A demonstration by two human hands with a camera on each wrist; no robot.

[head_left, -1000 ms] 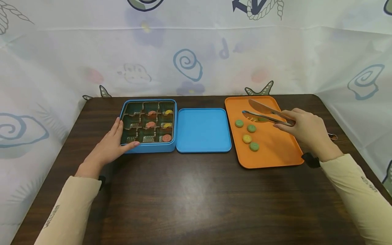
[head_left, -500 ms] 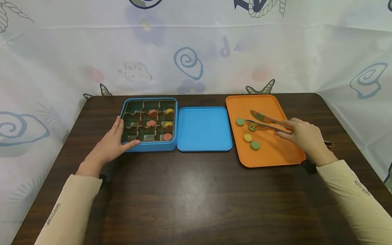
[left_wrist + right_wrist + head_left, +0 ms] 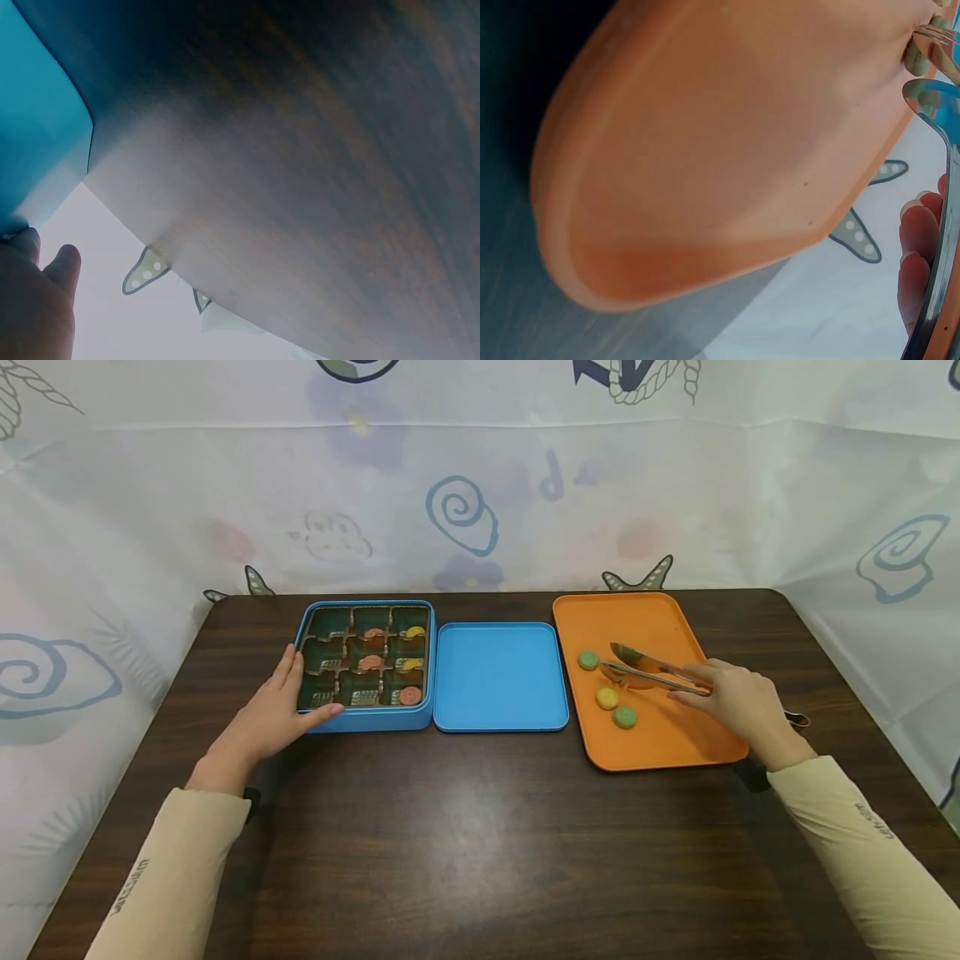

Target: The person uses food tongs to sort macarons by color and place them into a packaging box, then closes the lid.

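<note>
Two pale sleeves (image 3: 165, 860) stretch over the brown table (image 3: 450, 860) closest to me. The left hand (image 3: 258, 718) is spread, fingers straight along the left side of the blue box (image 3: 375, 720) and thumb out at its front rim, probably to keep it from sliding. The right hand (image 3: 733, 700) pinches metal tongs (image 3: 662, 680) over the orange tray (image 3: 675, 743), well back from the tips, I'd guess so that only metal meets the discs. On that tray a green disc (image 3: 624, 717) lies nearest, a yellow disc (image 3: 607, 697) just behind it, the tongs beyond both. Their long axis runs mostly crosswise: tail end out past the wrist on the right, tips parted and pointing left and slightly away; I can't tell whether anything sits between them. Another green disc (image 3: 588, 660) lies just past the tips. Left of the tray is a flat blue panel (image 3: 501, 677), beside the box, perhaps its lid kept handy. The box's dark insert (image 3: 363, 687) has nine compartments, with reddish and yellow pieces (image 3: 410, 695) in its middle and right columns. Patterned cloth (image 3: 525, 527) hangs behind everything.
</note>
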